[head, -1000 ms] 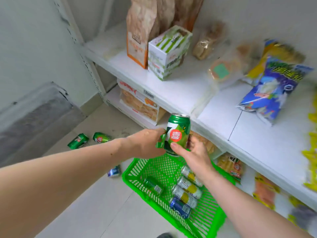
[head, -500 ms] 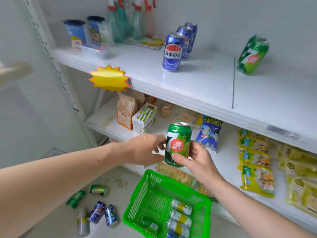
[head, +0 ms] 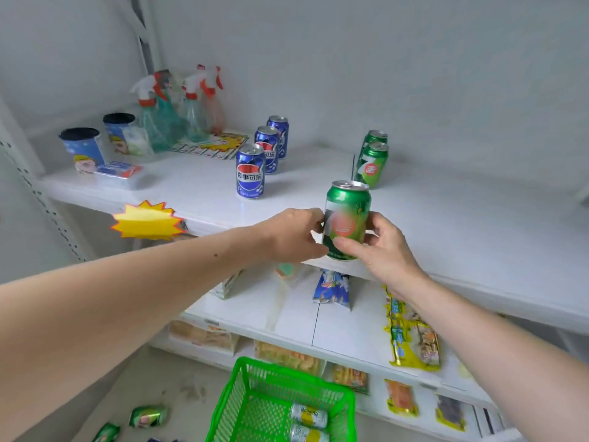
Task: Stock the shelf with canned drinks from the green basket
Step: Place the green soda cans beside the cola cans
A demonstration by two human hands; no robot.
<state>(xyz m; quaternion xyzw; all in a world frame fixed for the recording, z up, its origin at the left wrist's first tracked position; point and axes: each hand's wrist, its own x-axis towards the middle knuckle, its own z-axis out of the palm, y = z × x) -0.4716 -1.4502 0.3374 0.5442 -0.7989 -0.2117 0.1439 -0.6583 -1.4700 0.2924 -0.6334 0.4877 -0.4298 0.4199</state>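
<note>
Between both hands, one green can [head: 347,220] stands upright over the front edge of the top shelf [head: 446,218]; whether its base touches the shelf cannot be told. The right hand [head: 381,247] curls round the can's right side, thumb across the lower front. The left hand [head: 294,236] pinches its left side with bent fingers.

Behind the held can, on the same shelf, two green cans [head: 372,164] stand one behind the other, close together. To their left, three blue cans [head: 251,175] stand in a row running toward the back wall. Farther left are four spray bottles [head: 178,113] in a cluster and two blue cups [head: 84,149] with dark tops. A yellow starburst tag [head: 146,220] hangs at the shelf's front edge.

Below, the green basket [head: 251,406] shows two pale yellow-banded cans [head: 308,416] lying on their sides. On the floor to its left, two green cans [head: 148,416] lie tipped over, and a scrap of a blue one shows at the frame's bottom. Snack packets [head: 414,342] line the lower shelves.
</note>
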